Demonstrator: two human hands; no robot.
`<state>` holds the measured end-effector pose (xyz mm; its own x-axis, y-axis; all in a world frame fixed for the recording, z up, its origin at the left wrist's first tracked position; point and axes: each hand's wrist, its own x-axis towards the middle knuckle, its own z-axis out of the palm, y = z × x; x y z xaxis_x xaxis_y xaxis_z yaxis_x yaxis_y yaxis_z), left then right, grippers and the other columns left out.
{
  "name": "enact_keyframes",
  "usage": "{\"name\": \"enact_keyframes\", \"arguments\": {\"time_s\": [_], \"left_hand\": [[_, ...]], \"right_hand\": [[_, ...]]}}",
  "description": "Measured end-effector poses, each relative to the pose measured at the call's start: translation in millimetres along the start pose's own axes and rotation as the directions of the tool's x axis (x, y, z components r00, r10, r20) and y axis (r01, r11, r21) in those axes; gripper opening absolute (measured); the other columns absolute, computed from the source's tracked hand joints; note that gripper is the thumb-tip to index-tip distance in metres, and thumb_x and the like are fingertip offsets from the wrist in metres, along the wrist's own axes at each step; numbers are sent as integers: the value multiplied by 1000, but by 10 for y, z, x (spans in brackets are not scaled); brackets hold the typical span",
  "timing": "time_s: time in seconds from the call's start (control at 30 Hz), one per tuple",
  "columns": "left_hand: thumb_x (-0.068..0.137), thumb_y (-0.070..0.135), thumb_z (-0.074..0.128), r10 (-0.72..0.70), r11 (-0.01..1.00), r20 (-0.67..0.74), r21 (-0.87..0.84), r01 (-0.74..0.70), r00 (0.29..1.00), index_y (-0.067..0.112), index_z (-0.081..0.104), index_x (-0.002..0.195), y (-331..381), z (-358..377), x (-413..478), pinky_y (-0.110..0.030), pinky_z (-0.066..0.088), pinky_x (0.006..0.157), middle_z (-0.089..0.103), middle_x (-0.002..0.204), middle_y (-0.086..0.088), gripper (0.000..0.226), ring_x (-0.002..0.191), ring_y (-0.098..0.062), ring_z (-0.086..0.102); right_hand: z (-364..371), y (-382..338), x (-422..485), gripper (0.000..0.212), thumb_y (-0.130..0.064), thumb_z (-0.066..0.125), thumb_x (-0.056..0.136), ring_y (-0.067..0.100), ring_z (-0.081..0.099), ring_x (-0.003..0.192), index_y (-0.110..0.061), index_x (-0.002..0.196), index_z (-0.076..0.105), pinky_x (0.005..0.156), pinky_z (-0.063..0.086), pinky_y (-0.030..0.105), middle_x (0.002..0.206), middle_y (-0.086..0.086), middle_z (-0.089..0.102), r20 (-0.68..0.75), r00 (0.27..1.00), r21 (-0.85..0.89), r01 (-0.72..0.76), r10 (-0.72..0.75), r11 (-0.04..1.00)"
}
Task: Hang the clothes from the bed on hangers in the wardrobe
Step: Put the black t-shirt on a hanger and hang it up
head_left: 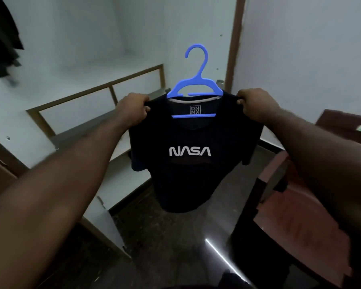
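T-shirt [191,163], one, dark with white NASA lettering, hangs on one blue hanger [196,86] held out between both outstretched arms. Left hand [133,109] pinches the shirt's left shoulder, fingers curled shut on the cloth. Between the hands the hanger's hook rises free; its lower arms are hidden inside the shirt. Right hand [255,103] grips the other shoulder likewise.
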<state>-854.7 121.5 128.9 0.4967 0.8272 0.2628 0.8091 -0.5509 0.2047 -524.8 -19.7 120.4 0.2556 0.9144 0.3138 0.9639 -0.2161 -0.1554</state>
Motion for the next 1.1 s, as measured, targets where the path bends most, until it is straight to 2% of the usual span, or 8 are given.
{"name": "enact_keyframes", "arguments": {"time_s": [0.13, 0.17, 0.33, 0.53, 0.57, 0.67, 0.83, 1.1], "left_hand": [[93, 18, 54, -86, 992, -285, 67, 110, 955, 15, 63, 108, -316, -172, 334, -41, 45, 76, 66, 104, -14, 19, 98, -38, 60], [92, 18, 54, -103, 987, -318, 87, 138, 942, 14, 63, 110, -371, -222, 447, -42, 46, 78, 66, 106, -16, 20, 100, -39, 60], [91, 18, 54, -223, 955, -386, 99, 280, 895, 16, 65, 111, -684, -376, 982, -43, 47, 82, 66, 110, -18, 23, 102, -41, 59], [92, 13, 52, -378, 889, -354, 118, 442, 856, 12, 63, 107, -841, -280, 1315, -40, 45, 79, 64, 108, -16, 19, 99, -38, 59], [92, 14, 52, -389, 880, -375, 119, 460, 841, 12, 64, 108, -883, -314, 1338, -40, 45, 78, 64, 108, -15, 20, 99, -38, 59], [93, 16, 51, -323, 878, -533, 140, 458, 782, 12, 64, 108, -1047, -494, 1382, -41, 44, 78, 65, 106, -14, 20, 99, -37, 59], [94, 16, 54, -386, 803, -433, 277, 528, 814, 9, 64, 115, -1394, -699, 1560, -43, 45, 79, 64, 110, -21, 24, 104, -40, 58], [96, 24, 52, -377, 747, -422, 388, 540, 824, 13, 56, 116, -2135, -928, 1974, -46, 47, 77, 63, 109, -23, 23, 97, -43, 60]], "right_hand": [[151, -225, 730, 21, -16, 49, 96, 41, 57, 100, -8, 109, 64, 81, 45, 43, 108, 19, 63, -285, 951, 99, 149, -115, 984], [164, -281, 958, 23, -16, 48, 95, 40, 57, 101, -9, 110, 64, 82, 45, 42, 109, 19, 63, -305, 944, 119, 170, -127, 978], [278, -507, 2054, 24, -17, 48, 95, 40, 57, 105, -12, 113, 65, 87, 45, 40, 114, 19, 64, -243, 950, 179, 242, -195, 954], [597, -713, 2959, 22, -16, 51, 94, 41, 58, 105, -10, 112, 64, 86, 48, 40, 115, 20, 64, -78, 947, 228, 321, -311, 919], [604, -767, 3103, 22, -17, 51, 95, 40, 58, 105, -11, 112, 64, 85, 48, 40, 114, 20, 64, -97, 937, 228, 350, -337, 909], [594, -963, 3470, 23, -17, 48, 95, 40, 58, 101, -10, 110, 65, 82, 45, 41, 110, 19, 64, -292, 872, 264, 469, -393, 843], [744, -1437, 3942, 27, -18, 49, 95, 43, 57, 105, -10, 116, 64, 85, 47, 44, 116, 21, 63, -213, 847, 243, 529, -487, 813], [1013, -2087, 4740, 24, -18, 49, 97, 42, 57, 103, -7, 114, 60, 82, 46, 43, 114, 25, 62, -200, 808, 238, 589, -554, 773]]}}
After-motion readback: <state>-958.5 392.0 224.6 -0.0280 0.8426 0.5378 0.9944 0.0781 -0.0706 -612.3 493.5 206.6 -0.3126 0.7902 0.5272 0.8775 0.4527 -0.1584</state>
